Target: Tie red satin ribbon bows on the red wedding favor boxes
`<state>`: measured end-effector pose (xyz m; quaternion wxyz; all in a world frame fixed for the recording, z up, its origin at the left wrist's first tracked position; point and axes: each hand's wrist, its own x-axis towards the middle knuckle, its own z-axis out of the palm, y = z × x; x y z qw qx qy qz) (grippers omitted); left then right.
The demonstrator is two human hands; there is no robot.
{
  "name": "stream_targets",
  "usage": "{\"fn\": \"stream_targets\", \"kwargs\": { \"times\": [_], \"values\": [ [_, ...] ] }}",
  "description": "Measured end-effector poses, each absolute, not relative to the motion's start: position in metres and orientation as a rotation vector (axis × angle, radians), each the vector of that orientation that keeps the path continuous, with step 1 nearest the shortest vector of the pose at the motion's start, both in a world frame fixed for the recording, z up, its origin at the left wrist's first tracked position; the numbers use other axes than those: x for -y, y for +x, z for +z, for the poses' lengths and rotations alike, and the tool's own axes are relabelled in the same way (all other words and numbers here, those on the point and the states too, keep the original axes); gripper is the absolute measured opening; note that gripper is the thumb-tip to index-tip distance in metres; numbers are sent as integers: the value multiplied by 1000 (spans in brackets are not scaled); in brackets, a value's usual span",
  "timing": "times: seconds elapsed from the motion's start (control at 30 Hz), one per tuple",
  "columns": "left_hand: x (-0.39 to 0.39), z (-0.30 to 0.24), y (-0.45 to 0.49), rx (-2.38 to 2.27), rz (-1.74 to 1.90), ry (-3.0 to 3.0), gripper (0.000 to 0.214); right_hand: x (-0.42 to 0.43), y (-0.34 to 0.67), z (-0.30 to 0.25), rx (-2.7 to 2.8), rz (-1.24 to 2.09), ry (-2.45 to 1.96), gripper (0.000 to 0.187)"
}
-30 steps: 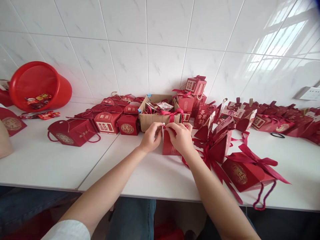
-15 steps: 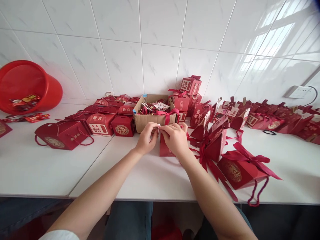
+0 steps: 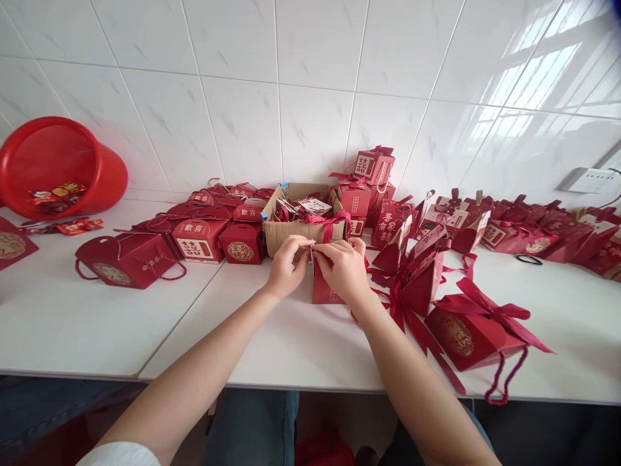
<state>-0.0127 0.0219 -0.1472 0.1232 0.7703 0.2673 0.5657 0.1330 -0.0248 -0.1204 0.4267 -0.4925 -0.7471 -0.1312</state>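
A small red gift box (image 3: 326, 292) stands on the white table in front of me, its upper part covered by my right hand. My right hand (image 3: 343, 266) pinches the box's top edge from the right. From the left, my left hand (image 3: 288, 265) pinches at the same edge, thumb and forefinger together; the fingertips of both hands almost touch. What exactly lies between the fingertips is too small to make out. Just behind the hands is an open cardboard carton (image 3: 280, 235) with cards and red ribbon in it.
Several red boxes (image 3: 200, 241) are massed at the left, more along the wall at the right. A box with a ribbon bow (image 3: 456, 333) sits near right, loose ribbons (image 3: 427, 336) beside it. A red bucket (image 3: 109, 168) lies tipped at far left, sweets inside.
Both hands stay at the top of the gift box with only small finger movements. The whole view has shifted slightly, so things appear a little further right.
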Motion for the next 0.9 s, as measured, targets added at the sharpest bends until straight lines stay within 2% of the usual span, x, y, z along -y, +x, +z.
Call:
{"fn": "stream_targets", "kwargs": {
  "times": [0.27,0.37,0.5,0.77,0.9],
  "values": [
    [-21,-149,-9,-871,1656,2140,16,23,132,-123,1868,-368,-1261,18],
    [-22,-149,-10,-898,1665,2107,18,24,131,-124,1773,-399,-1272,15],
    [-26,-150,-13,-957,1672,2084,21,23,133,-121,1575,-396,-1258,19],
    [-41,-155,-24,-1188,1529,2150,20,0,185,-131,1290,113,-1117,36],
    [-41,-154,-30,-1386,1343,2214,17,-7,209,-148,1272,264,-1099,32]
  ]
}}
